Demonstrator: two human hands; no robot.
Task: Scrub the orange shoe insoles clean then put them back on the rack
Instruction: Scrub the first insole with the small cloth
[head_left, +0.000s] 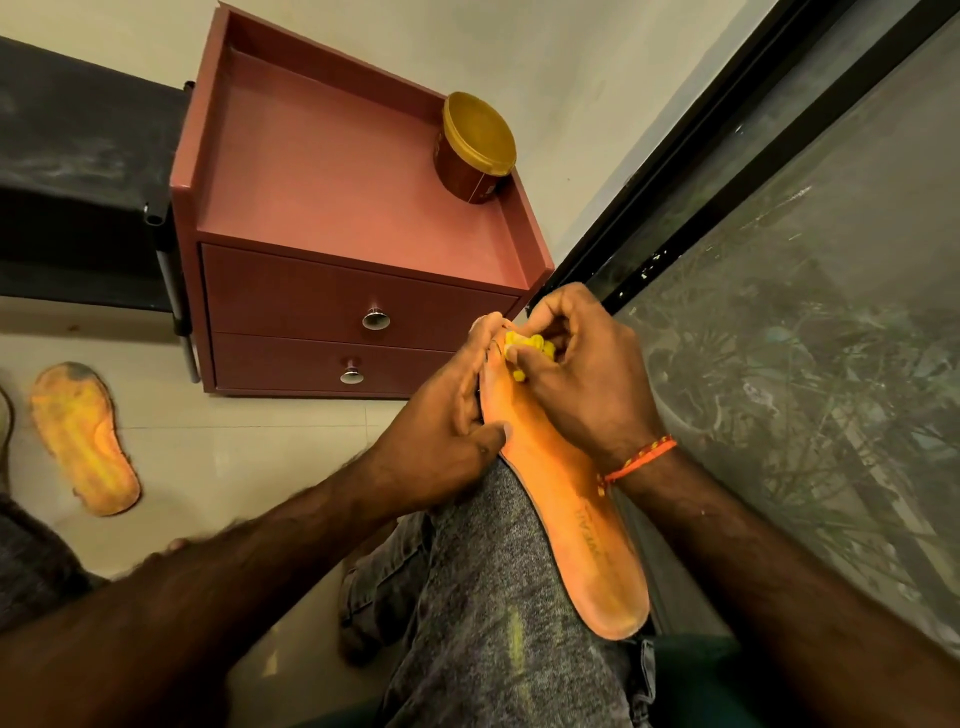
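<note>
An orange insole (566, 514) lies along my grey-trousered thigh, heel end toward me. My left hand (441, 441) grips its toe half, thumb on top and fingers curled round the edge. My right hand (582, 374) is curled round a small yellow scrubber (530, 347) and presses it on the insole's toe end. A second orange insole (83, 436), dirty and grey at its far end, lies flat on the tiled floor at the left.
A reddish two-drawer cabinet (332, 312) stands ahead with a gold-lidded tub (475, 145) on its top. A dark shoe rack (78, 171) is to its left. A black-framed glass door (805, 260) runs along the right.
</note>
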